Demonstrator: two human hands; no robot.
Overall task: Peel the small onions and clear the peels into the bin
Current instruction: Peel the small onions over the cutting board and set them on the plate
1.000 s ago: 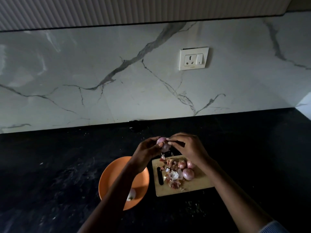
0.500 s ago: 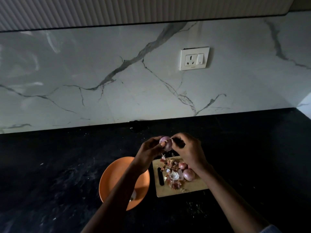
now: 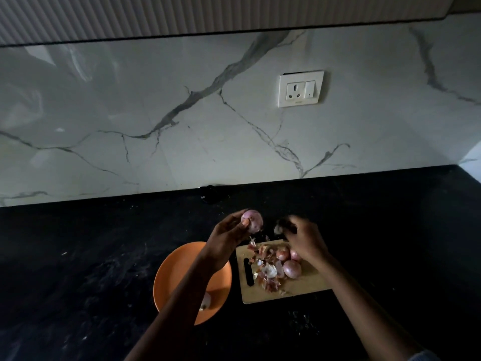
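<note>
- A small pink onion [image 3: 252, 221] sits at the fingertips of the left hand [image 3: 229, 237], raised above the dark worktop [image 3: 78, 243]; the fingers are curled round its lower side and the top of the bulb shows bare above them.
- The right hand [image 3: 303, 237] is apart from the onion, just to its right, with a gap of dark worktop between the two hands. Its fingertips are blurred and seem to pinch a small pale scrap [image 3: 278, 228]; what the scrap is cannot be told, and the grip itself is unclear.
- Below the right hand lies a wooden cutting board [image 3: 307, 286] with a dark slot handle on its left edge.
- On the board, under the right palm, rest unpeeled onions [image 3: 292, 268], one large and round, two smaller ones partly hidden by the hand.
- Left of those onions a heap of peels [image 3: 265, 272], reddish and white, spreads over the middle of the board, and a few flakes lie toward the left hand's fingers.
- Under the left wrist and forearm stands an orange bowl [image 3: 171, 277], just beside the board's left edge; one pale peeled onion [image 3: 205, 301] shows in it, half covered by the forearm.
- Beyond both hands the worktop meets a white marble wall [image 3: 130, 113] with grey veins, and a socket plate [image 3: 300, 89] is set in it, above the right hand.
</note>
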